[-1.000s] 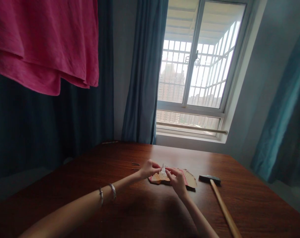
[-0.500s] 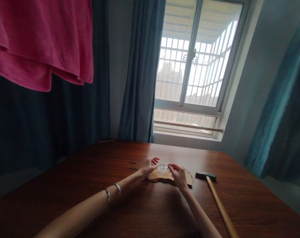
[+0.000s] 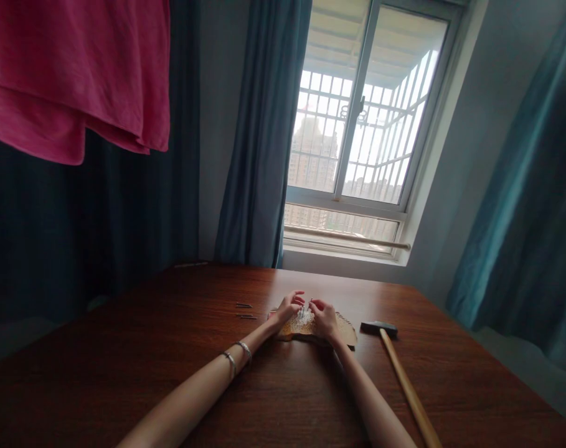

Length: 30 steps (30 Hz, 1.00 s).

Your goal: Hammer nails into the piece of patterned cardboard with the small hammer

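Between the left hand (image 3: 288, 307) and the right hand (image 3: 324, 319), thin nails (image 3: 304, 310) stand in a board (image 3: 346, 333); both hands seem to pinch them, with a hammer (image 3: 380, 326) just right of them.

A wooden-handled hammer (image 3: 405, 382) lies on the dark wood table (image 3: 124, 348), head toward the window (image 3: 357, 124); two loose nails (image 3: 243, 305) rest side by side farther left; blue curtains (image 3: 249, 137) flank the barred glass; a pink cloth (image 3: 77, 68) hangs at upper left; tower blocks show hazily outside.
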Motion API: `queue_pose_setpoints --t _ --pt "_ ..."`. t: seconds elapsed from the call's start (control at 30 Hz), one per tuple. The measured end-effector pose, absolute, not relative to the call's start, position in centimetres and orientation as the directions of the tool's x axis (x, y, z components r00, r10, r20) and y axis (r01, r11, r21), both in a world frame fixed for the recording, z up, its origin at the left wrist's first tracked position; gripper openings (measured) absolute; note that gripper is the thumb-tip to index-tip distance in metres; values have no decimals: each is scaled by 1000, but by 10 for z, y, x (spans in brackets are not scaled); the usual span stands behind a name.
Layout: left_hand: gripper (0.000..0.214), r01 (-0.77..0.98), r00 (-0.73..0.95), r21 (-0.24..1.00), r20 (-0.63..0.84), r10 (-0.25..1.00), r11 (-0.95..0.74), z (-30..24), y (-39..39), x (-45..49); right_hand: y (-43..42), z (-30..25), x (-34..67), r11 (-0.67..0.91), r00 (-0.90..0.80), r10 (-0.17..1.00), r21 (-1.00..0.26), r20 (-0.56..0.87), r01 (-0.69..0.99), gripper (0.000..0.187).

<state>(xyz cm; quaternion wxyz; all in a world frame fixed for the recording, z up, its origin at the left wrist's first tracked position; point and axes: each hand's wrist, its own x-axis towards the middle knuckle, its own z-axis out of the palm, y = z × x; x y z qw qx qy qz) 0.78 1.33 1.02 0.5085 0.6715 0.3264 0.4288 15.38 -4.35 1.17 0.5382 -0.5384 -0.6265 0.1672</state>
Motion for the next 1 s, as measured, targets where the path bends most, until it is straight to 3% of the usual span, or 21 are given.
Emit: queue_pose_setpoints --t 0.43,1.0 --pt "57 -16 602 908 342 722 -418 -8 29 6 -49 5 152 367 98 870 -767 483 526 30" --pt "53 73 623 860 356 696 -505 -11 31 5 -46 -2 153 410 55 861 -755 505 512 25"
